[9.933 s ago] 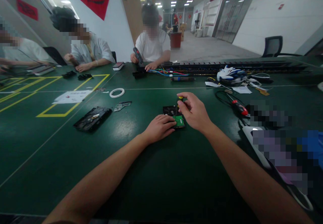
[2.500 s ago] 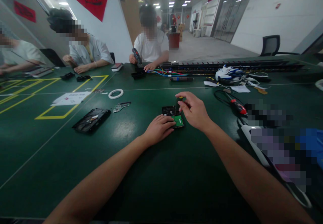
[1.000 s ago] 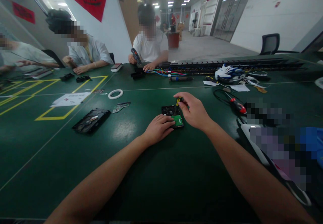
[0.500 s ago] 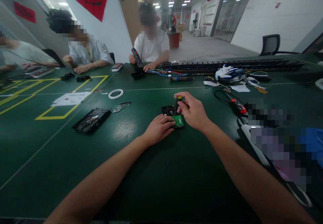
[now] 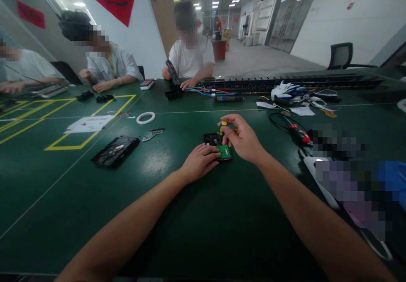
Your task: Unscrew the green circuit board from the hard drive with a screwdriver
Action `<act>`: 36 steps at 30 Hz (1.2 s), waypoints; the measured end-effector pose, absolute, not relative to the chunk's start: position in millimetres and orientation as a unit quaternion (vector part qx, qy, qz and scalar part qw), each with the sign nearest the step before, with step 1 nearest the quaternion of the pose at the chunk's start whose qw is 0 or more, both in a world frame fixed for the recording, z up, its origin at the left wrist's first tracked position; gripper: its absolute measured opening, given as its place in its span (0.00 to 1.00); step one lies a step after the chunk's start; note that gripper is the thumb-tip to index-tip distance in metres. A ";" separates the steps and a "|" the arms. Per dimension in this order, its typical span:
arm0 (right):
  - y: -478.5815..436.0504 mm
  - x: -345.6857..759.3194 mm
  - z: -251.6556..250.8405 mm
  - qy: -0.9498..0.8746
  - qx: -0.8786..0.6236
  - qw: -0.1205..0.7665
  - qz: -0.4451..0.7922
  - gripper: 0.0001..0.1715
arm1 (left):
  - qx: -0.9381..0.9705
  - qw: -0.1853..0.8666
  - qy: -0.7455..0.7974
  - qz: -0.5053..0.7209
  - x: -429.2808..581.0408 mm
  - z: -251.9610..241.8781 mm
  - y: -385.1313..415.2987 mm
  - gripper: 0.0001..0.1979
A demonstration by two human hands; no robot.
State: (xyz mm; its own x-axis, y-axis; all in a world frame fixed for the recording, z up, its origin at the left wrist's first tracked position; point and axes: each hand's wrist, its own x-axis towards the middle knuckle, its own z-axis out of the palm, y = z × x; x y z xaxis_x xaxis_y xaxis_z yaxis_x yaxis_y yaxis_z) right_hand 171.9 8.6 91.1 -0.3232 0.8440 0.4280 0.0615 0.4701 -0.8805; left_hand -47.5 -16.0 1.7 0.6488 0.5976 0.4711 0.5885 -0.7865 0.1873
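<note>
Since the earlier frame the slim yellow-and-black screwdriver is showing more yellow, its handle turned; the right hand is gripping it, thumb against fingers. It is standing over the black rectangular hard drive with a green circuit board, lying mid-table. Left hand is resting on its left side, fingers extended; cannot tell if gripping. Farther left, a white ring-shaped roll is lying flat.

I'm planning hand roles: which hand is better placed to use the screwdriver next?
Probably the right hand: it grips the yellow-topped screwdriver near the green circuit board, while the left hand lies partly over that board, holding no tool.
</note>
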 end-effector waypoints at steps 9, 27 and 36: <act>7.9 168.4 94.3 -0.661 -0.313 0.502 0.462 0.16 | 0.910 0.008 0.324 0.260 -48.7 2.4 -15.1 0.16; 0.9 167.0 104.2 -0.622 -0.347 0.479 0.513 0.14 | 0.909 0.015 0.325 0.262 -49.4 3.0 -15.7 0.16; 2.4 167.1 104.4 -0.611 -0.350 0.468 0.534 0.11 | 0.907 0.015 0.326 0.267 -49.1 -0.6 -14.2 0.16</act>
